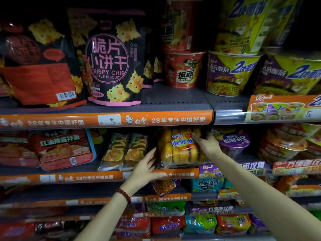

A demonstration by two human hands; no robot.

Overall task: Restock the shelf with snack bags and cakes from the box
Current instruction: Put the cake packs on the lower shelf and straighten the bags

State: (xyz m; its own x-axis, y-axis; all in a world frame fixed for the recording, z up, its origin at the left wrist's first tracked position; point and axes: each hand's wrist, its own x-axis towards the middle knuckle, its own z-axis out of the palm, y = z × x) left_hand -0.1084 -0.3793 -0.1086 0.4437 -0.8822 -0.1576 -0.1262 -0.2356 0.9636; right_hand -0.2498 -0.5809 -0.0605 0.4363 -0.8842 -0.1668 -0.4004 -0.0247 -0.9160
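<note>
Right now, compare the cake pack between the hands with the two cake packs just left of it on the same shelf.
The sponge cake pack is wider and shows rows of plain yellow cakes under a bright blue-and-orange label; the twin cake packs are narrower, with browner cakes and printed orange artwork. The sponge cake pack is touched by the left hand and right hand; the twin cake packs stand untouched. Both sit in clear wrappers on the second shelf.

On the middle shelf [107, 177] the sponge cake pack [180, 148] stands between two bread packs [125, 150] to its left and a noodle bowl [234, 141] to its right. The left hand [145, 168] touches the pack's lower left edge, the right hand [207, 143] its upper right. Biscuit bags [111, 58] stand on the shelf above.
</note>
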